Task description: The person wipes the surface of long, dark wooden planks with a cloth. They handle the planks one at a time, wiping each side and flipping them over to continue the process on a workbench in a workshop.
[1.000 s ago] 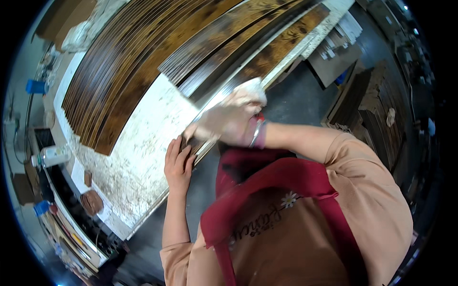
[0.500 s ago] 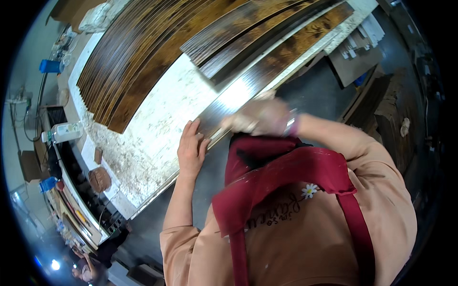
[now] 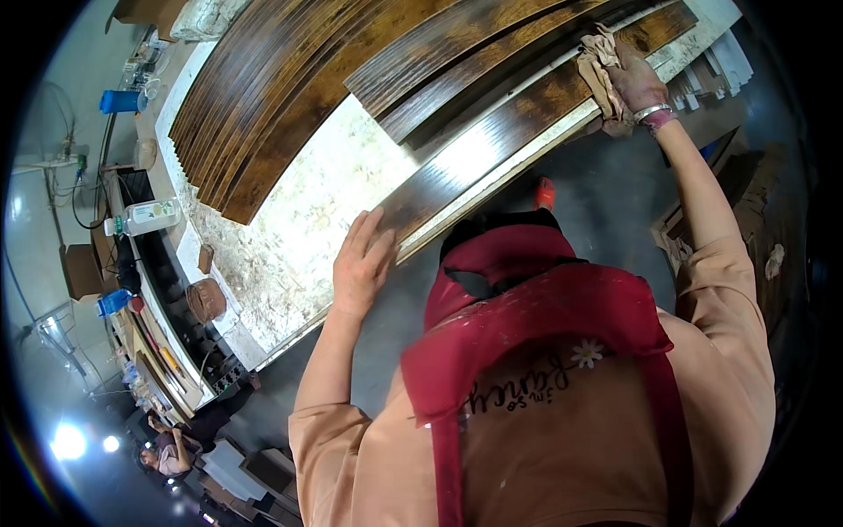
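A long, glossy brown wooden plank (image 3: 500,132) lies along the near edge of the white, stained worktable (image 3: 290,255). At the plank's left end rests my left hand (image 3: 362,263), its fingers stretched out against the plank's end and nothing held in them. Far out to the right, my right hand (image 3: 639,83) is closed on a crumpled tan cloth (image 3: 601,75), which it presses on the plank near its far right end. The palm side of that hand is hidden. A bracelet circles the right wrist.
Several brown planks (image 3: 290,114) stand in a row at the back left, with more planks (image 3: 465,61) beside them. A clear bottle (image 3: 149,217), a blue container (image 3: 123,102) and a brown round tub (image 3: 205,300) are at the left. Another person (image 3: 171,452) is far off at lower left.
My right hand has swept along the plank from near its left end to near its right end, with the cloth. My left hand stays at the left end.
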Demonstrator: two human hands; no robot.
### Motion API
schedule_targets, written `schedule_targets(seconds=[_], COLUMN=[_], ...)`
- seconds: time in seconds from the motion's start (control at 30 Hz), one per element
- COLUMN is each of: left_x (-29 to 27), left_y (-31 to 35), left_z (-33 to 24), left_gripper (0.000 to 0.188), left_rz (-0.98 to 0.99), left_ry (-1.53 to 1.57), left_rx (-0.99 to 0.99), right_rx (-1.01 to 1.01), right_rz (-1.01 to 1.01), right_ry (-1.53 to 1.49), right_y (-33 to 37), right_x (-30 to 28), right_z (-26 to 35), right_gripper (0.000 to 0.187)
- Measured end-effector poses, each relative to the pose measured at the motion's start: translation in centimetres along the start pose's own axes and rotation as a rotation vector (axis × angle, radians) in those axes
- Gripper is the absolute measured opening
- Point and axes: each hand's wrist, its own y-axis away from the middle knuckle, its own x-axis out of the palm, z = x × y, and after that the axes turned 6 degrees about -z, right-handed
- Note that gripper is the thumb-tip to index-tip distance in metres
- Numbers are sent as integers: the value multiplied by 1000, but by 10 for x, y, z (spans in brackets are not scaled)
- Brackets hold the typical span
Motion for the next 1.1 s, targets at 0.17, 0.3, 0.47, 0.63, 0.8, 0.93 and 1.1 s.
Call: schedule_targets(seconds=[0.17, 0.3, 0.47, 0.63, 0.8, 0.93, 1.1], left_x=[-14, 25, 79, 80, 89, 75, 50], left_y=[-25, -81, -169, -193, -180, -171, -109], left_z=[-20, -74, -122, -119, -107, -114, -77], left_gripper=[20, 33, 48, 38, 29, 30, 62], left_rz=[72, 40, 56, 133, 112, 51, -1], left_ry=[-167, 78, -38, 15, 144, 48, -102], left_rx=[71, 119, 138, 166, 136, 123, -49], right_rx=[3, -130, -50, -56, -45, -42, 162], right_rz=[13, -35, 17, -20, -52, -8, 227], right_ry=[-95, -135, -65, -130, -96, -94, -209], right_y=[0, 2, 5, 6, 9, 7, -3], right_x=[-9, 2, -16, -10, -11, -7, -45], right_z=[4, -11, 8, 0, 4, 0, 36], right_gripper=[49, 49, 48, 45, 45, 44, 25])
